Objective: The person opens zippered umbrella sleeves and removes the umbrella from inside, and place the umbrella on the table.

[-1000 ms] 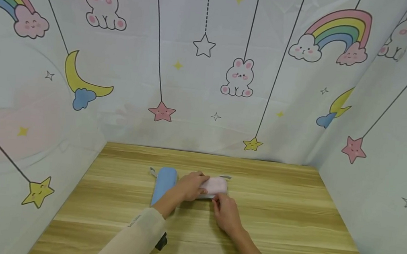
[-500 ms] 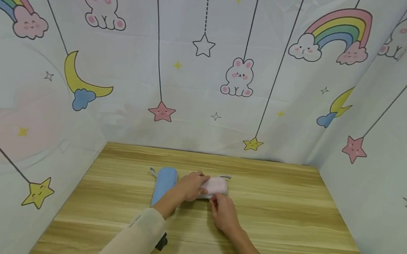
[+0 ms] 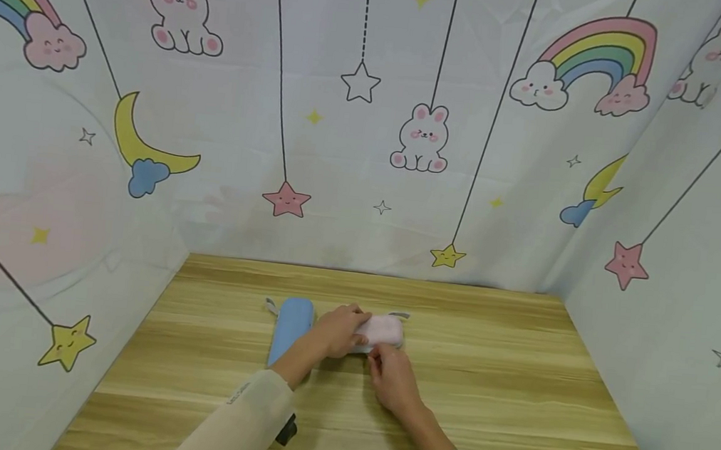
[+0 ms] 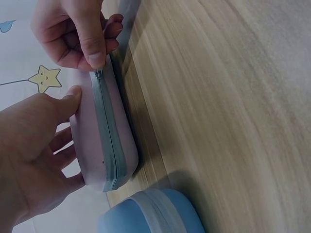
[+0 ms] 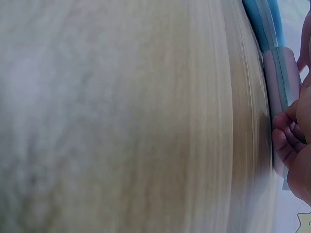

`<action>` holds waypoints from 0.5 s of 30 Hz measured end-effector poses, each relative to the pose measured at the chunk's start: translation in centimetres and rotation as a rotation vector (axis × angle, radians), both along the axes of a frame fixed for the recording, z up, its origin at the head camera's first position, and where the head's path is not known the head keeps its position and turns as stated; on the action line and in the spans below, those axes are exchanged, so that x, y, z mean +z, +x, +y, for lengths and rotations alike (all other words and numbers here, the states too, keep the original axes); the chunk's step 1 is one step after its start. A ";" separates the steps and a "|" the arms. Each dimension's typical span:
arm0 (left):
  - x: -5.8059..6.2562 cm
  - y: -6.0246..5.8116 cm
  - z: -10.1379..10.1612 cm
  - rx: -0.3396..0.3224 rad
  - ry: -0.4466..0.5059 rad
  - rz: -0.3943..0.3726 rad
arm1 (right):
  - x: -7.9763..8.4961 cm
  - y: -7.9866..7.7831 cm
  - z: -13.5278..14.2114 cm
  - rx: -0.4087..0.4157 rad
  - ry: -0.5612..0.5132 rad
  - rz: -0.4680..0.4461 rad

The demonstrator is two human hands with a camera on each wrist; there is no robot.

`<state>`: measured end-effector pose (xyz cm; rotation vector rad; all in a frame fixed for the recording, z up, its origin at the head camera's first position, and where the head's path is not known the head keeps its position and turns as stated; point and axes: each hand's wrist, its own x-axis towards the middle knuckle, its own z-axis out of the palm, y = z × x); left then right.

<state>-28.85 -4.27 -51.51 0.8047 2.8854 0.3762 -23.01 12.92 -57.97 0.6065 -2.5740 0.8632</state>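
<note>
My left hand [image 3: 340, 328] grips a small pink zippered case [image 3: 383, 329] from its left end on the wooden table, thumb and fingers spread over its sides. Along the case's front runs a grey zipper [image 4: 108, 128], closed over the stretch that shows between the slider and the left end in the left wrist view. Thumb and curled fingers of my right hand [image 3: 395, 378] pinch the zipper pull [image 4: 99, 74], which is mostly hidden under the fingertips. Just left of the pink case lies a blue zippered case [image 3: 292, 326], partly covered by my left forearm.
A grey loop strap [image 3: 400, 314] sticks out behind the pink case, and another grey strap [image 3: 272, 305] hangs off the blue one. The wood-grain table [image 3: 501, 380] ends at a printed cloth backdrop [image 3: 354, 153] behind and on both sides.
My right hand has slid a little to the left along the front of the pink case with the zipper pull. The left hand and both cases stay where they were.
</note>
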 end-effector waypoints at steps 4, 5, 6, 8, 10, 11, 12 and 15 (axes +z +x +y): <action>0.0 0.1 0.0 -0.004 0.002 -0.002 | -0.3 -0.1 0.0 0.002 -0.001 0.015; 0.0 0.1 0.0 -0.005 0.004 0.002 | -0.4 -0.1 0.0 -0.002 -0.004 0.021; 0.0 0.1 0.0 -0.008 0.005 0.006 | -0.4 -0.1 0.0 -0.007 -0.007 0.026; -0.1 0.1 -0.1 -0.010 0.002 0.017 | -0.6 -0.1 -0.1 -0.017 -0.013 0.036; -0.2 0.0 -0.1 -0.008 -0.001 0.021 | -0.7 -0.1 -0.1 -0.028 -0.016 0.047; -0.2 0.0 -0.1 -0.005 -0.003 0.023 | -0.7 -0.1 -0.1 -0.032 -0.014 0.050; -0.2 0.0 -0.1 -0.001 -0.005 0.023 | -0.7 -0.1 -0.1 -0.035 -0.011 0.050; -0.1 0.2 0.0 0.018 0.001 0.027 | -0.7 -0.2 0.1 -0.037 -0.004 0.043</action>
